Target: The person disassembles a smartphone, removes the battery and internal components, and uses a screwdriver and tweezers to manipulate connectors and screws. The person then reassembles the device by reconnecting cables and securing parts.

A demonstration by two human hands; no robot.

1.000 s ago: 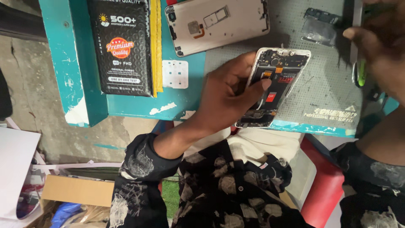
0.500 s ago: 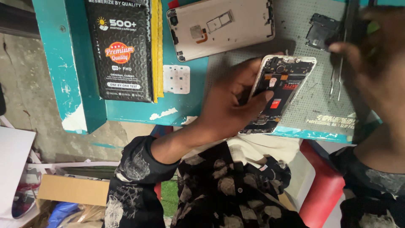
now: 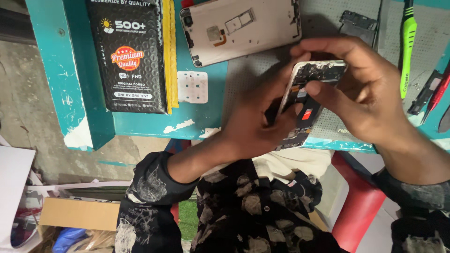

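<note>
An opened phone [image 3: 307,100] is held over the near edge of the workbench [image 3: 140,124], between the left hand [image 3: 251,129] below and to its left and the right hand [image 3: 365,93] above and to its right. Behind it on the bench lies a phone back cover [image 3: 241,28], with a small flat plate [image 3: 192,86] to the left of the phone and a packaged box [image 3: 129,54] further left. To the far right lie a toothbrush [image 3: 407,47] and some hand tools [image 3: 433,91]. Below the bench, at lower left, a cardboard box [image 3: 79,213] sits on the floor.
</note>
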